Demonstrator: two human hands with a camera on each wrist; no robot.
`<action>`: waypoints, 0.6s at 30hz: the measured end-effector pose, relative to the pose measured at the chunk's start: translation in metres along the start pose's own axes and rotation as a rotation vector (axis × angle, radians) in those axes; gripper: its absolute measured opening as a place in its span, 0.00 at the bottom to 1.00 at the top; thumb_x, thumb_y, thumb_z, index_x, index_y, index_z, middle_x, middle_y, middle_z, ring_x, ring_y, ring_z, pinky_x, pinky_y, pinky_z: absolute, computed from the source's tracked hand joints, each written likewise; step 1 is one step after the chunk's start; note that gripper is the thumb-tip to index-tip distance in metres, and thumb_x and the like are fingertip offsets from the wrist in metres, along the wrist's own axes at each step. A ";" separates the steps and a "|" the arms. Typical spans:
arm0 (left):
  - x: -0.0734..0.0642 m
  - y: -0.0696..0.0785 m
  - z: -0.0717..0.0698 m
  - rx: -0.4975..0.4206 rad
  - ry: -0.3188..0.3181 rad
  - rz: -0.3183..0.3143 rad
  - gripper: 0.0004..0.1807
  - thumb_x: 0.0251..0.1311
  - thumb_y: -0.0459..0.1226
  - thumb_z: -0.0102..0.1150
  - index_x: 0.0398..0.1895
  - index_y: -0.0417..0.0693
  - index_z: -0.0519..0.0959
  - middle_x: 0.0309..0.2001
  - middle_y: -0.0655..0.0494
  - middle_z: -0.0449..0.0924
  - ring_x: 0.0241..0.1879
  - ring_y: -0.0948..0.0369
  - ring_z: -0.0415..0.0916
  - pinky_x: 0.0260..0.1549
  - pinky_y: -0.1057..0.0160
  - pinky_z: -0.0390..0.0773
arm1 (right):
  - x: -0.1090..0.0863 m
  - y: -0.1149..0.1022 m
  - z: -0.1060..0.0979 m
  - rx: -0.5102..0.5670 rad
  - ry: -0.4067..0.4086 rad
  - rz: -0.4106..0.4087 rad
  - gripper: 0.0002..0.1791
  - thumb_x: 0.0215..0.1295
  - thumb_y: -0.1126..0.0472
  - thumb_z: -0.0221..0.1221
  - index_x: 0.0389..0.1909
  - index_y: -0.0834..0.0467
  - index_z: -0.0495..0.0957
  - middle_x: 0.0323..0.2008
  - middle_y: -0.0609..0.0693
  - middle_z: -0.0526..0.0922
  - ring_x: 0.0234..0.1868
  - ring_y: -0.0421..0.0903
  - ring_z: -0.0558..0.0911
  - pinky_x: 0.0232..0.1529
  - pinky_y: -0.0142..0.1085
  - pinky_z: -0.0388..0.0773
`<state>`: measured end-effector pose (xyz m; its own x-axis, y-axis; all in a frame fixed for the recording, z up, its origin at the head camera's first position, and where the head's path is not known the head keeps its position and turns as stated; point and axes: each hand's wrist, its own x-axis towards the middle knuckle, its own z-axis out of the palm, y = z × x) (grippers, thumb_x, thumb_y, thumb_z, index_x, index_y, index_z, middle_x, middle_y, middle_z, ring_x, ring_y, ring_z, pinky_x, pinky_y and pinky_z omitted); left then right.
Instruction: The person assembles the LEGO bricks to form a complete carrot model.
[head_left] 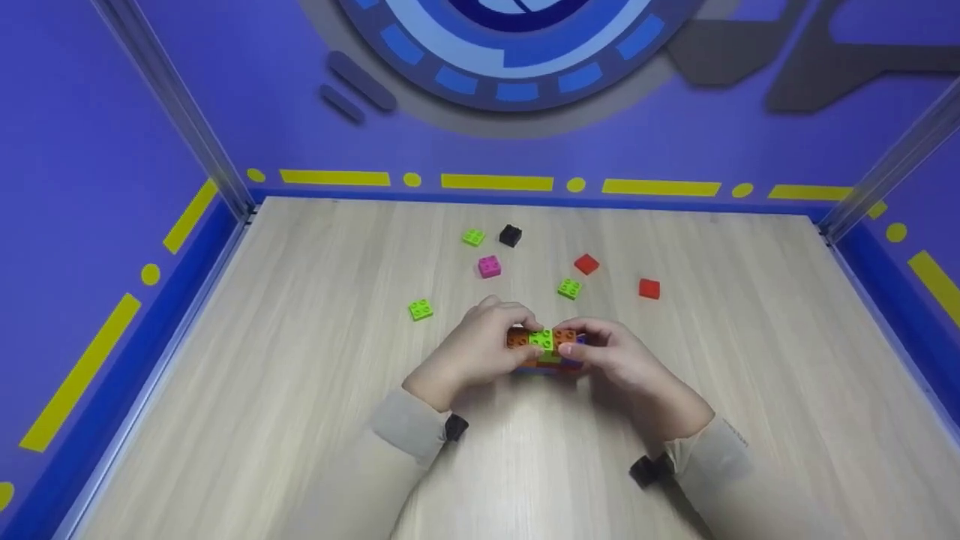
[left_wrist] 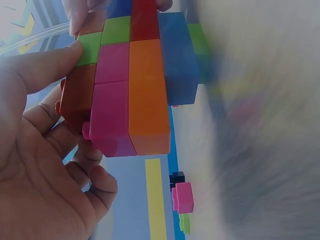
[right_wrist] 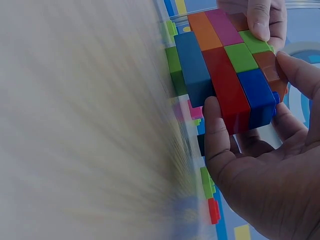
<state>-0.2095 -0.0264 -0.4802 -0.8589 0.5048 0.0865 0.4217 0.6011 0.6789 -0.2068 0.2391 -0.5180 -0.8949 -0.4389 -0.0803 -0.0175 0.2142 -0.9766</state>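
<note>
Both hands hold a stack of toy building bricks [left_wrist: 149, 95] at the middle of the table. My left hand [head_left: 480, 341] grips its left end, with the thumb [left_wrist: 62, 57] on the light green top brick [head_left: 541, 340]. On the right end, my right hand [head_left: 626, 358] grips with thumb and fingers around a brown top brick [right_wrist: 270, 67] and the red brick [right_wrist: 226, 82] lower down. The upper rows mix brown, green, magenta, blue, orange and red bricks. Under them sit a blue brick [right_wrist: 192, 67] and a green brick [right_wrist: 175, 70] at the bottom. The far side is hidden in the head view.
Loose bricks lie beyond the hands: a black one [head_left: 511, 235], a magenta one [head_left: 489, 266], light green ones including one at left [head_left: 421, 309], and two red ones, one at right [head_left: 649, 289]. Blue panels [head_left: 480, 150] stand around the wooden table [head_left: 300, 300].
</note>
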 end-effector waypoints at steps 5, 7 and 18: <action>0.000 -0.001 0.000 -0.008 -0.004 -0.013 0.15 0.73 0.45 0.77 0.57 0.53 0.91 0.57 0.60 0.92 0.55 0.57 0.77 0.61 0.53 0.81 | 0.000 0.001 0.000 -0.002 0.002 -0.005 0.23 0.80 0.62 0.67 0.67 0.72 0.81 0.54 0.50 0.88 0.54 0.45 0.84 0.47 0.33 0.90; -0.001 0.000 0.000 -0.013 -0.008 -0.022 0.15 0.73 0.45 0.77 0.58 0.54 0.91 0.57 0.60 0.92 0.55 0.58 0.77 0.62 0.53 0.82 | -0.001 0.001 0.000 -0.014 0.007 -0.001 0.23 0.80 0.62 0.67 0.67 0.72 0.82 0.54 0.51 0.89 0.54 0.45 0.84 0.48 0.32 0.89; -0.001 -0.001 0.000 -0.005 -0.008 0.006 0.14 0.73 0.43 0.76 0.57 0.51 0.90 0.57 0.59 0.91 0.55 0.57 0.78 0.62 0.53 0.83 | 0.000 0.008 0.001 0.105 0.038 0.011 0.20 0.77 0.66 0.68 0.65 0.68 0.81 0.54 0.43 0.87 0.57 0.42 0.84 0.57 0.31 0.86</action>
<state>-0.2094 -0.0272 -0.4808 -0.8538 0.5136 0.0850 0.4258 0.5950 0.6817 -0.2068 0.2395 -0.5257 -0.9111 -0.4032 -0.0855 0.0375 0.1254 -0.9914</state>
